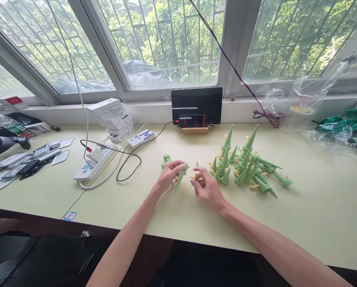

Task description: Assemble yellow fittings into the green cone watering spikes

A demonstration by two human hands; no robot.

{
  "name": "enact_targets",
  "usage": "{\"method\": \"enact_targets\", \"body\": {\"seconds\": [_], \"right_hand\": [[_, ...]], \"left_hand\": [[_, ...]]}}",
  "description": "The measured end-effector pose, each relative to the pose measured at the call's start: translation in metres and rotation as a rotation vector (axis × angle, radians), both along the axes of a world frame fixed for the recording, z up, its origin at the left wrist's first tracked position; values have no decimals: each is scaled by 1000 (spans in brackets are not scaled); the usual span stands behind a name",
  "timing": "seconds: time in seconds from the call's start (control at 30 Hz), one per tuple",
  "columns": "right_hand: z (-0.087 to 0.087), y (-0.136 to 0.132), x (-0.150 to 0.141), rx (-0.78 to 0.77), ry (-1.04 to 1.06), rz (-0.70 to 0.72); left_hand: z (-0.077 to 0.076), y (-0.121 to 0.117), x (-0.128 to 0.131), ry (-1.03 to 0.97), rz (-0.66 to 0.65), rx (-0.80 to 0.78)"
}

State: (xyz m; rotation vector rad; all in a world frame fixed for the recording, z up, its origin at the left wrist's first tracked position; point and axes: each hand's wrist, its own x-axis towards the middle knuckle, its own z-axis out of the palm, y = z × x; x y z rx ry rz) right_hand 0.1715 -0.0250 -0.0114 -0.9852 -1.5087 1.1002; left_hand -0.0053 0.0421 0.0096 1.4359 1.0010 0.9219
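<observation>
My left hand (pixel 170 174) is closed round a green plastic cone spike (pixel 180 177), its tip pointing down toward the table. My right hand (pixel 206 186) is right beside it, fingers pinched on a small yellow part (pixel 194 177). Another green piece (pixel 165 159) lies just behind my left hand. To the right of my hands is a heap of several green cone spikes (pixel 247 167) with small yellow fittings among them, some upright, some lying flat.
A pale green table (pixel 316 215) runs under the window. A phone on a wooden stand (pixel 193 122) leans before a black tablet. A white power strip (pixel 93 163) with cables, stacked white boxes (pixel 114 117), plastic bags (pixel 322 107) and cards lie around.
</observation>
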Motion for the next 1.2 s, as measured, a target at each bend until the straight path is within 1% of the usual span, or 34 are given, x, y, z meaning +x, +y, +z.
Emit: {"method": "enact_targets", "body": {"seconds": [0.33, 0.53, 0.73, 0.97, 1.07, 1.2], "right_hand": [[0, 0, 0, -5, 36, -14], [0, 0, 0, 17, -13, -43], [0, 0, 1, 19, -94, -64], [-1, 1, 1, 10, -127, -61], [-2, 1, 1, 11, -142, -62], [-2, 2, 2, 18, -154, -63]], "left_hand": [[4, -1, 1, -72, -106, -106], [5, -2, 4, -133, -161, -144], [9, -4, 6, -103, -166, -198], [8, -7, 8, -66, -213, -269], [7, -8, 10, -38, -228, -266], [6, -10, 12, 43, -187, -223]]}}
